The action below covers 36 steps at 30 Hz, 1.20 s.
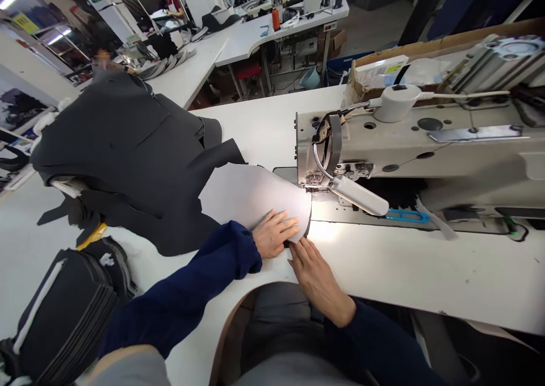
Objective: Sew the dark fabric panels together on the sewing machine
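Observation:
A pale grey curved fabric piece (pixel 251 196) lies on the white table (pixel 404 261), its right edge at the needle area of the sewing machine (pixel 404 142). My left hand (pixel 275 233) rests flat on the piece's near edge, fingers stretched out toward the needle. My right hand (pixel 317 278) lies flat on the table just below the piece's lower corner, its fingertips touching the fabric edge. A dark garment (pixel 128 153) is joined to or lies under the pale piece on its left side.
A lamp on a flexible neck (pixel 357 196) lights the needle area. Stacked dark cut pieces (pixel 68 312) sit at the lower left. A cardboard box (pixel 383 71) stands behind the machine. A blue tool (pixel 406 215) lies under the machine arm. Further tables and another person are at the back.

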Tool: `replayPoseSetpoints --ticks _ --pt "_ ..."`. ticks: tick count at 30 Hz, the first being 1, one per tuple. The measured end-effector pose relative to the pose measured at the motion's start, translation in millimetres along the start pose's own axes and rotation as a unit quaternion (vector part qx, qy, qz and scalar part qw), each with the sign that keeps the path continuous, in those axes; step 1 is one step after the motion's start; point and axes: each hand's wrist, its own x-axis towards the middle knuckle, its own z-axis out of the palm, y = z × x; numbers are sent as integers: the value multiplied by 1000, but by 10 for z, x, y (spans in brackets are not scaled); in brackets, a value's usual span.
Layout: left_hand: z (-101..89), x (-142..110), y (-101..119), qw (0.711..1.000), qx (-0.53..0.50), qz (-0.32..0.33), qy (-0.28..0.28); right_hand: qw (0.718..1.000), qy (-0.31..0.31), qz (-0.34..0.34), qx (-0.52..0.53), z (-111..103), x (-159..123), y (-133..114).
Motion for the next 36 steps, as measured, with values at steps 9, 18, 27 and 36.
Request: replayPoseSetpoints --ticks 9,18,27,36 --pt "-57 239 3 1000 -18 -25 5 999 -37 5 -3 95 99 31" --pt "-158 460 -72 998 -10 -49 27 999 -38 1 2 163 294 50" --pt "-135 556 -161 998 -54 -24 19 998 -57 -3 -8 252 406 132" --pt "-166 736 -200 999 -8 -39 10 997 -68 -18 -29 295 516 259"
